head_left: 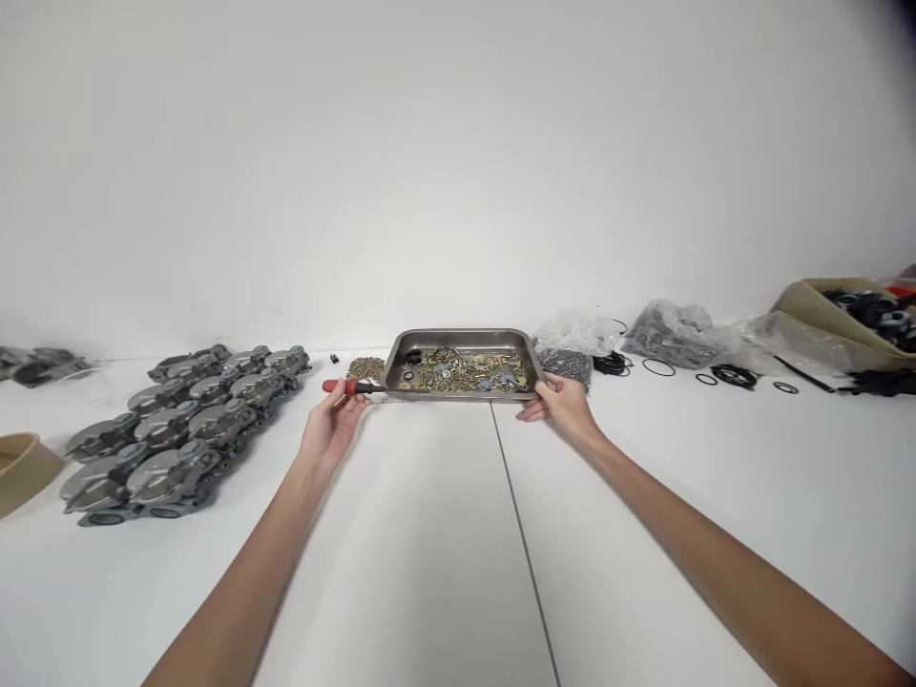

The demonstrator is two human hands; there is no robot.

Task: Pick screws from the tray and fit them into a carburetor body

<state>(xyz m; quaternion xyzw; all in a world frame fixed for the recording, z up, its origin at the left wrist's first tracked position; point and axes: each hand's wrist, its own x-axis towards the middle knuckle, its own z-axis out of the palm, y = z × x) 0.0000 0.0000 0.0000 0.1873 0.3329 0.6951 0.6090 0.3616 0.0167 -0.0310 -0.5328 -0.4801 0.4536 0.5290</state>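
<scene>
My left hand (pixel 333 425) is closed on a red-handled screwdriver (pixel 349 386), whose black collar and shaft point right along the tray's front rim. At the front right corner of the metal tray (pixel 458 394), my right hand (pixel 565 405) pinches the rim between thumb and fingers. Inside the tray lie many small brass-coloured screws (pixel 465 370), grey washers and a few black rings. Just left of the tray sits a pile of small brass-coloured parts (pixel 366 368).
Rows of grey metal carburetor-like castings (pixel 172 472) stand at left, beside a beige bin (pixel 25 468). To the right are plastic bags of grey parts (pixel 665 334), black O-rings (pixel 658 367), black cords (pixel 734 376) and a beige bin of black parts (pixel 816 305). A white wall rises behind.
</scene>
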